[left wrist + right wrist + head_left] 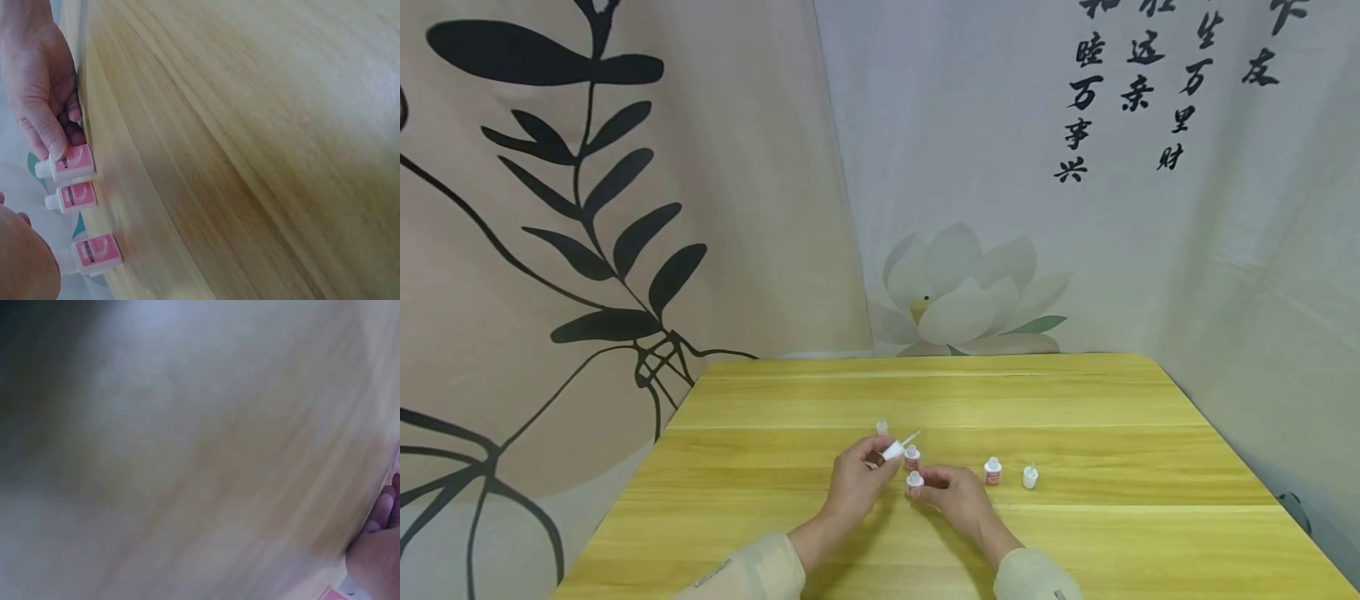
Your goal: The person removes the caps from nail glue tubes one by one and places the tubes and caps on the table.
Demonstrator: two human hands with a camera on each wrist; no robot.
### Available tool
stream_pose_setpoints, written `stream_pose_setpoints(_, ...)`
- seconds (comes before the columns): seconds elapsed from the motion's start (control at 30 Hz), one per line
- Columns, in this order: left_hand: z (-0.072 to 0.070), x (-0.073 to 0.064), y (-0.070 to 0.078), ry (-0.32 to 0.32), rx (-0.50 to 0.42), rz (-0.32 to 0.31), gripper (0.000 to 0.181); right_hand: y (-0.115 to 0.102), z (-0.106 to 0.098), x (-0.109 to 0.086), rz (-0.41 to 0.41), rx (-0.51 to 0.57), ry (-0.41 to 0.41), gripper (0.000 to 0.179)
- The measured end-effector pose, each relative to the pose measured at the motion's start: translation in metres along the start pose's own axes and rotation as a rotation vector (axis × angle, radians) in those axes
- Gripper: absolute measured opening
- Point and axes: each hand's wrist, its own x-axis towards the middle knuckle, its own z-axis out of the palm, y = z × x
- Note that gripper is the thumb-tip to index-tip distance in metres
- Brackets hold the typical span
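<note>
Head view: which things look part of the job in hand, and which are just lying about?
Likely in the job:
white thin-tipped piece, in the left grip
pink-labelled bottle, in the right grip

Seemingly just lying about, unheld:
bottle just behind the held one
bottle to the right
small white piece, far right
</note>
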Motion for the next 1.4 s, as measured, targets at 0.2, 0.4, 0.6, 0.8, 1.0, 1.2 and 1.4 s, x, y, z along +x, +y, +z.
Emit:
stream_pose_setpoints(0.2,0.0001,0.0007,0.0012,-0.009,0.003,-0.023,0.023,-0.0012,-0.0004,-0.0007,0.002,-0.012,-0.002,0.030)
stream_pose_setpoints(0.4,0.0005,0.0018,0.0000,-0.003,0.019,-0.001,0.029,-0.0023,-0.0005,-0.0014,0.004,-0.027,0.000,0.031)
stream_pose_setpoints(0.6,0.0012,0.0018,-0.0016,-0.003,0.013,0.013,0.027,-0.0021,-0.0002,-0.0008,-0.003,-0.041,0.008,0.029)
stream_pose_setpoints(0.8,0.0009,0.0003,0.0008,-0.007,0.018,-0.017,0.019,-0.0018,0.0000,-0.0002,0.005,-0.049,0.010,0.028)
stream_pose_setpoints(1.0,0.0009,0.0004,0.0009,-0.015,0.012,-0.026,0.020,-0.0013,0.0001,-0.0005,0.003,-0.061,0.009,0.028)
stream_pose_setpoints(1.2,0.0019,0.0012,-0.0014,-0.004,0.015,0.001,0.024,-0.0007,0.0002,-0.0001,-0.004,-0.067,0.014,0.028)
stream_pose_setpoints(1.4,0.0021,0.0002,-0.0006,-0.001,0.023,0.000,0.020,0.0002,0.0002,0.0005,-0.002,-0.061,0.014,0.028)
